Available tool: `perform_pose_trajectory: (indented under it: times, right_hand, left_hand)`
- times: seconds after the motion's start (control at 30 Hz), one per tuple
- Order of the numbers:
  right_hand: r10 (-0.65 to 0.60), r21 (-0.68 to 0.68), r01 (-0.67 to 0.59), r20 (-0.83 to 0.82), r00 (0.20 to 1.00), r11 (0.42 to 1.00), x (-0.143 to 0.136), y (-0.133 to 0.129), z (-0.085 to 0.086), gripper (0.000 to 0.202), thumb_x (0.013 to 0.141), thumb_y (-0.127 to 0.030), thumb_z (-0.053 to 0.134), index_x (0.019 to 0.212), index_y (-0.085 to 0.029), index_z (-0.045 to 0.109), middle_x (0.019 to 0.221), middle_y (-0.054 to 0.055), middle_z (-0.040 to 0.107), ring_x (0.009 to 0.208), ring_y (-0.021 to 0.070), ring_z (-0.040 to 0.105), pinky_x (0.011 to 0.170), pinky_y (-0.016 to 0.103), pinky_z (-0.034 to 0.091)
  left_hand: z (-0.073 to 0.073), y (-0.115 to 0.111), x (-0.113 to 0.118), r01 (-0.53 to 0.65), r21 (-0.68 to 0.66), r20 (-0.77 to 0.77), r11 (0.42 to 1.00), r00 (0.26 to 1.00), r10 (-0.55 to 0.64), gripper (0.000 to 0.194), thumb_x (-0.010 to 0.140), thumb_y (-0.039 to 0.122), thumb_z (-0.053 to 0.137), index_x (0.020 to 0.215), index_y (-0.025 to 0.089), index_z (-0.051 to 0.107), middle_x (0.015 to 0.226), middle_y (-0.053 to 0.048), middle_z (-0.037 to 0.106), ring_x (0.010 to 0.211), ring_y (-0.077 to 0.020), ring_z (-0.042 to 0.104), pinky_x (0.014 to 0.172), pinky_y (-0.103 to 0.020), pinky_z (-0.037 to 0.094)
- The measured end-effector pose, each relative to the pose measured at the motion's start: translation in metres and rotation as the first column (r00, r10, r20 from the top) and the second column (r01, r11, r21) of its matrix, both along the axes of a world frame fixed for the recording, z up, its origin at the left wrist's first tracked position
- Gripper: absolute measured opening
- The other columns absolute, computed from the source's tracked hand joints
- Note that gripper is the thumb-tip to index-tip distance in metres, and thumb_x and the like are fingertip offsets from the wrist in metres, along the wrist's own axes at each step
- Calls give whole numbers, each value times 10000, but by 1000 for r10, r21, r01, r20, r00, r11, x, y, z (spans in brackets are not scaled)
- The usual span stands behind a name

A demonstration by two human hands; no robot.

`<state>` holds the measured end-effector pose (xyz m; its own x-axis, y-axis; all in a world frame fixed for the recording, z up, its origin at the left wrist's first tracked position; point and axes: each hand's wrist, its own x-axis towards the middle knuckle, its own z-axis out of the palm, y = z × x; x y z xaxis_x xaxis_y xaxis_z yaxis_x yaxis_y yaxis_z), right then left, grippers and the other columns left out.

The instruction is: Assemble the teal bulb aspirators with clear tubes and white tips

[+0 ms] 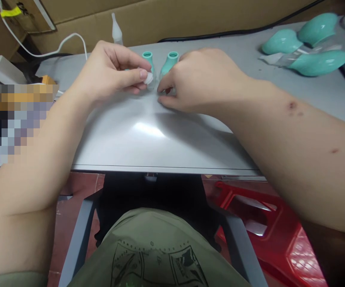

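My left hand [118,73] pinches a small white translucent plastic cap [148,77] between thumb and fingers, over the middle of the table. Two teal bottle-neck-shaped pieces [147,56] with round open tops stand side by side just behind my hands. Curled close by the right-hand teal piece [172,59], my right hand [194,79] has its fingers bent round something clear that they mostly hide. A clear part [152,85] shows between the hands. Behind my left hand a translucent tapered nozzle [116,31] stands upright.
Several teal bulbs [318,63] lie with clear tips at the table's back right. A black cable [220,34] runs along the cardboard at the back. On the left are a white charger [3,71] and cable. A red plastic stool [268,227] is below the grey table [124,153].
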<state>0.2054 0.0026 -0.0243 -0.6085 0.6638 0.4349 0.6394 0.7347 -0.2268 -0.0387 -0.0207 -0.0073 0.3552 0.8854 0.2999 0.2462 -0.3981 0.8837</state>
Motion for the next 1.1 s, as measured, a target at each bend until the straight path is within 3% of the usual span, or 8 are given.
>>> perform_pose_trajectory:
  times: [0.13,0.33,0.43,0.6,0.7,0.8,0.97,1.1]
  right_hand:
    - [-19,-50,19,2,1000,999,-1,-3,-1,245,642,-41,840,685,-270,764,559,15,409,740,261,563,914,443,485]
    - [137,-1,-137,-24,990,991,-1,2,-5,255,666,-44,785,751,-282,818,649,-6,656,691,206,528,871,391,520]
    - [239,-48,-252,-192,952,966,4,0,4,306,715,-24,774,830,-291,867,740,-40,736,680,165,567,818,342,531]
    - [148,-160,-371,-723,675,915,5,-1,15,208,774,-32,811,862,-210,873,849,-21,801,760,137,695,733,262,567]
    - [111,-146,-409,-834,541,901,-2,3,11,236,696,49,824,795,-161,864,771,-7,790,693,122,681,657,242,542]
    - [145,-103,-456,-866,478,884,-8,2,5,250,686,87,836,800,-133,873,754,16,794,669,126,694,621,242,517]
    - [142,-151,-482,-843,519,863,-9,-11,6,170,802,-4,919,842,-160,864,875,31,822,839,182,784,790,283,625]
    - [142,-151,-472,-837,528,869,-9,-13,8,222,798,-68,1020,853,-167,828,885,20,815,829,161,774,796,270,640]
  left_hand:
    - [1,-2,-1,25,-6,35,1000,999,-25,448,700,613,1145,932,320,900,836,4,836,799,-256,755,946,-697,701]
    - [7,-3,-1,38,-58,24,998,999,-36,433,694,605,1153,860,311,882,863,-8,849,857,-287,780,1043,-756,649]
    - [9,-3,-4,45,-71,38,996,998,-42,412,693,587,1149,886,349,873,900,23,849,914,-295,787,1089,-732,647]
    - [7,-4,-6,61,-50,76,997,995,-57,430,719,547,1127,1048,412,884,1054,43,866,1099,-349,808,1151,-702,638]
    - [5,-3,-5,53,-37,106,998,993,-49,485,656,571,1150,1031,400,894,1038,30,866,1109,-365,808,1139,-697,633]
    - [4,-3,-3,63,-16,130,998,990,-60,493,644,583,1162,1016,390,902,1014,33,858,1082,-342,804,1137,-665,635]
    - [4,-6,-1,59,23,116,998,991,-61,360,741,494,1142,1016,415,923,1033,56,864,1089,-335,809,1165,-675,628]
    - [6,-8,1,48,48,87,998,995,-52,418,715,589,1151,1010,399,924,1038,46,870,1050,-340,808,1144,-667,643]
